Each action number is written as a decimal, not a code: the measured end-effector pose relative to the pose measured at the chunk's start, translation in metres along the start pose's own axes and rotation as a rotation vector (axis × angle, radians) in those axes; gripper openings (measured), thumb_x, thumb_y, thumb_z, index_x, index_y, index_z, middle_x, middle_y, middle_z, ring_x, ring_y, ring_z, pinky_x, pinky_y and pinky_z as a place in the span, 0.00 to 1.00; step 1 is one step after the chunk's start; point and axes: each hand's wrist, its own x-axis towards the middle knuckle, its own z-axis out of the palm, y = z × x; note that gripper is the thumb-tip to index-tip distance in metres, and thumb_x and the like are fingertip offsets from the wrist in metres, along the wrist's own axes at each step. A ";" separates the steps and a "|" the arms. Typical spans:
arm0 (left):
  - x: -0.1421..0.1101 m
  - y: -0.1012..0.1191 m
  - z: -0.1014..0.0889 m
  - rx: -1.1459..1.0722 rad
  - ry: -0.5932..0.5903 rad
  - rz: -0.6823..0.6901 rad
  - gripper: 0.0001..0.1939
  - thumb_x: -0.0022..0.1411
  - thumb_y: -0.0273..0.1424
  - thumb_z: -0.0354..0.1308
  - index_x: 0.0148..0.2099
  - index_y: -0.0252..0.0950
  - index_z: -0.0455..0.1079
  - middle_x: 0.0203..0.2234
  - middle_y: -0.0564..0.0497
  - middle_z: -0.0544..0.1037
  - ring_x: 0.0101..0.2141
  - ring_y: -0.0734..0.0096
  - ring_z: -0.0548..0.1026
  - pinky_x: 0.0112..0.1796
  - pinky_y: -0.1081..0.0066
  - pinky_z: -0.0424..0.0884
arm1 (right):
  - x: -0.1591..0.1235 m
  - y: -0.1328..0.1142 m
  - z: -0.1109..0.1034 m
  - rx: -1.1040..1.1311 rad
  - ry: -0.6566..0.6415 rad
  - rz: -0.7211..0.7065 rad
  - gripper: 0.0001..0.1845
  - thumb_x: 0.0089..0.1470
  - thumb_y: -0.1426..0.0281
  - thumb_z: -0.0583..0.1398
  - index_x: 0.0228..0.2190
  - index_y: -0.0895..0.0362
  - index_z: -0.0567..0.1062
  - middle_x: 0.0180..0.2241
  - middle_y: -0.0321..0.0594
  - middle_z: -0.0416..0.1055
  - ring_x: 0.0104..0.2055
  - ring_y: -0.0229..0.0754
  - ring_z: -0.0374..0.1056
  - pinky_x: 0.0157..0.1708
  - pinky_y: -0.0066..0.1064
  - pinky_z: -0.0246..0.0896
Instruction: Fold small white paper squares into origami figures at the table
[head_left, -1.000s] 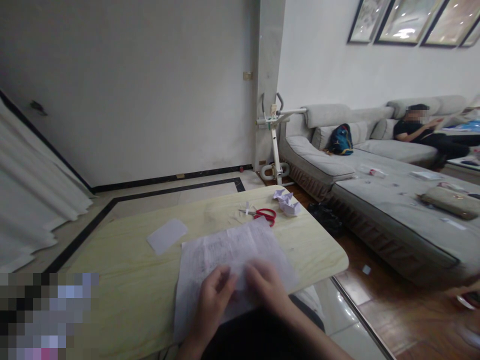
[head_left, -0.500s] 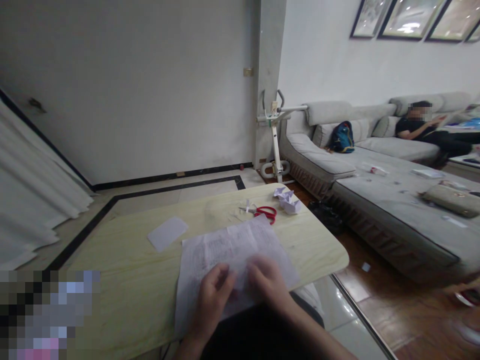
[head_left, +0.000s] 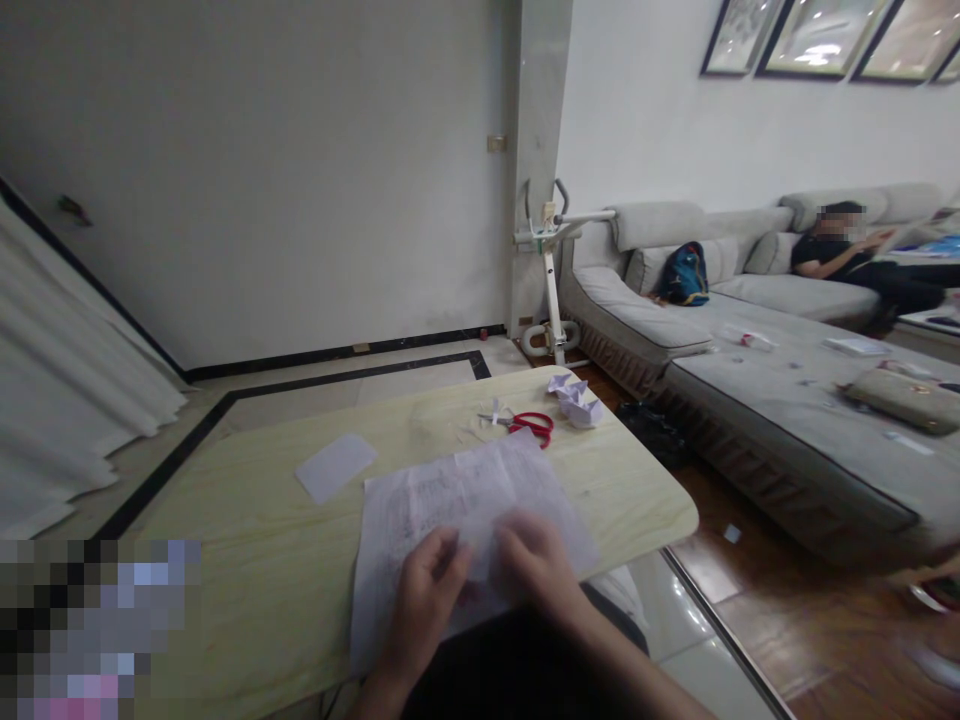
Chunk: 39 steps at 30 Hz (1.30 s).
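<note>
A large creased printed sheet lies on the table near its front edge. Over it, my left hand has its thumb and fingers pinched together at the left side of a pale, blurred piece of paper. At the right side of that paper, my right hand is closed in a similar pinch, its fingertips smeared. The small paper is hard to tell from the sheet beneath it. Beyond the sheet are red-handled scissors and folded white paper shapes. To the left lies a blank piece of white paper.
The pale wooden table has a rounded right corner. Right of it stands a grey sofa with a blue backpack and a seated person. A white exercise machine stands by the pillar.
Almost nothing differs. My hands stay close together over the sheet, with at most a slight shift of the fingers.
</note>
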 end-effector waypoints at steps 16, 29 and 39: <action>0.003 -0.010 -0.005 0.029 -0.142 0.007 0.14 0.55 0.41 0.64 0.32 0.36 0.69 0.22 0.57 0.71 0.24 0.70 0.74 0.23 0.72 0.76 | 0.001 0.003 0.002 0.030 0.104 0.024 0.09 0.45 0.67 0.56 0.18 0.56 0.67 0.17 0.31 0.59 0.22 0.36 0.57 0.22 0.28 0.53; 0.005 -0.011 -0.006 0.040 -0.128 0.000 0.14 0.54 0.42 0.64 0.34 0.35 0.70 0.23 0.55 0.75 0.26 0.68 0.75 0.23 0.74 0.74 | 0.005 0.002 0.000 0.042 0.102 0.036 0.08 0.45 0.67 0.57 0.20 0.57 0.69 0.18 0.33 0.62 0.22 0.37 0.58 0.23 0.28 0.55; -0.001 0.003 0.003 0.026 -0.026 0.032 0.14 0.50 0.41 0.65 0.29 0.37 0.68 0.18 0.60 0.68 0.21 0.73 0.72 0.21 0.76 0.72 | 0.001 0.010 0.003 -0.018 -0.017 0.020 0.15 0.52 0.62 0.59 0.20 0.57 0.66 0.18 0.30 0.57 0.22 0.35 0.54 0.21 0.27 0.50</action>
